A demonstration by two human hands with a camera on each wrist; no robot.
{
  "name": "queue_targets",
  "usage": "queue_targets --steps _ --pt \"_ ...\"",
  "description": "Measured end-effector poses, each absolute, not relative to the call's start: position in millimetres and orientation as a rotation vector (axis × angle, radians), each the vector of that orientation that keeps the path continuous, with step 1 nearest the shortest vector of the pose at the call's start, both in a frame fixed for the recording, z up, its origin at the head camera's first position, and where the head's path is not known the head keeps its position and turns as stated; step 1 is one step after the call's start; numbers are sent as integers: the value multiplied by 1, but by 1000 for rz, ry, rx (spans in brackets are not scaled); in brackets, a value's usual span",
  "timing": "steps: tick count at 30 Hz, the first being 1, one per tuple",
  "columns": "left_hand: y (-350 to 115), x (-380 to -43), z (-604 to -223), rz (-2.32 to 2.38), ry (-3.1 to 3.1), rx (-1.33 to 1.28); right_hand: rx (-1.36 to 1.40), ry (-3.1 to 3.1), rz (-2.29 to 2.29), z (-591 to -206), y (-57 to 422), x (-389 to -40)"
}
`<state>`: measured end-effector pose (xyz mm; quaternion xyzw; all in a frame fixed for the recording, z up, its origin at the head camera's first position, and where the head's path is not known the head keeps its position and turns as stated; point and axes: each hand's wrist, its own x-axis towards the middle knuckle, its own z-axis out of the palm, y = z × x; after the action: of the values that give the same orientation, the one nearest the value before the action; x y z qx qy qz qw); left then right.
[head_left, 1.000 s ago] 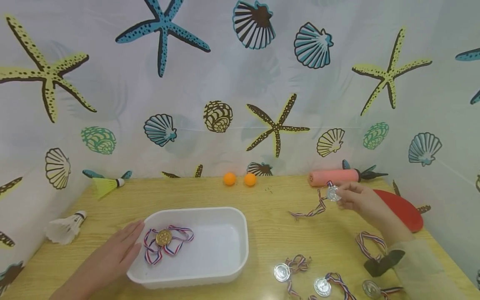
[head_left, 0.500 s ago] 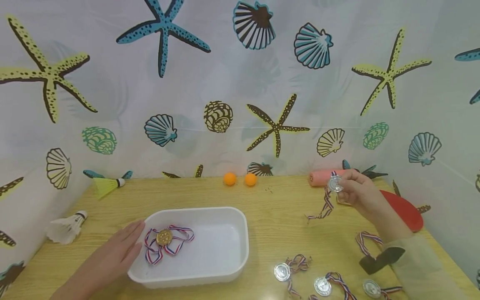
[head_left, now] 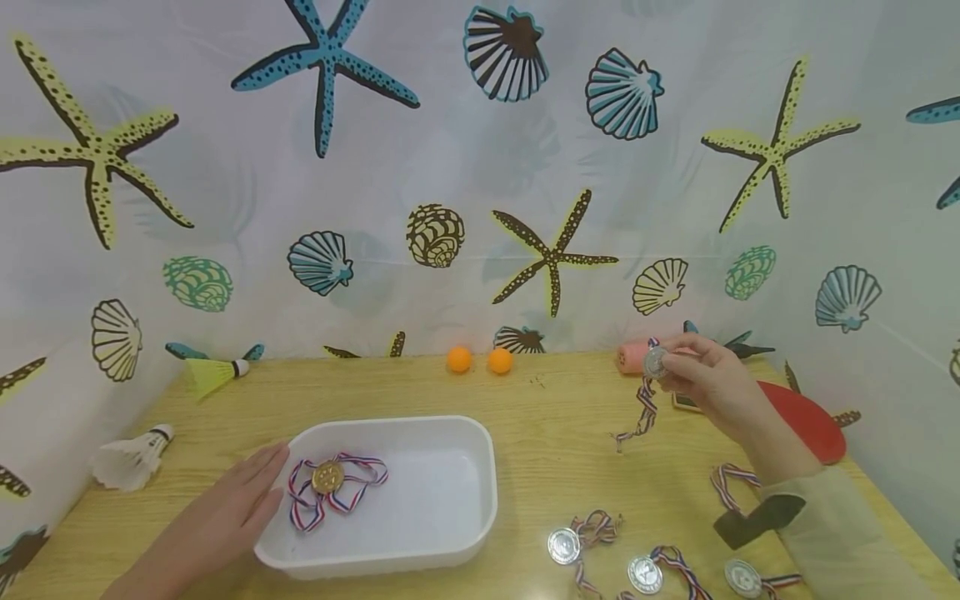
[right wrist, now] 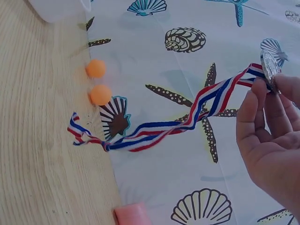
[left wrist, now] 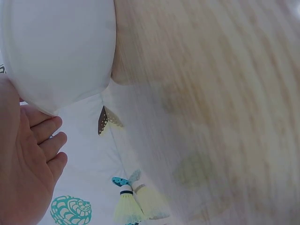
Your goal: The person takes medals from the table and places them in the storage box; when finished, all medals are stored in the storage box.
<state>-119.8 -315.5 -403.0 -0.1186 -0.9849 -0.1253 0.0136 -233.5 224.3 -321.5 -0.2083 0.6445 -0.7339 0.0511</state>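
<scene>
My right hand (head_left: 708, 379) pinches a silver medal (head_left: 655, 362) between thumb and fingers above the table's far right. Its red, white and blue ribbon (right wrist: 173, 126) dangles free, as the right wrist view shows up close. At the left, my left hand (head_left: 232, 508) lies with straight fingers against the left wall of a white basin (head_left: 420, 546); the left wrist view shows the fingers at its rim. Inside the basin a gold medal (head_left: 327, 477) rests with its ribbon looped around it.
Silver medals (head_left: 564, 546) with ribbons lie at the front right. Two orange balls (head_left: 500, 361), a pink cylinder (head_left: 632, 358) and a red paddle (head_left: 806, 421) stand along the back and right. A yellow shuttlecock (head_left: 210, 375) and a white one (head_left: 131, 458) lie at left.
My right hand has lifted the silver medal slightly, then shifted it a little to the left, its ribbon swinging below. My left hand and the basin have stayed put.
</scene>
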Motion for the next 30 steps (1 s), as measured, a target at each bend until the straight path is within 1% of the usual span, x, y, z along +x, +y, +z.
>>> queue_targets --steps 8,23,30 --pt "-315 -120 -403 -395 -3075 -357 -642 2008 -2192 -315 215 -231" --pt "-315 -120 -404 -386 -3063 -360 -565 2206 -2021 -301 194 -233" --pt "-316 -120 -404 -377 -3049 -374 -687 2157 -2025 -298 177 -237"
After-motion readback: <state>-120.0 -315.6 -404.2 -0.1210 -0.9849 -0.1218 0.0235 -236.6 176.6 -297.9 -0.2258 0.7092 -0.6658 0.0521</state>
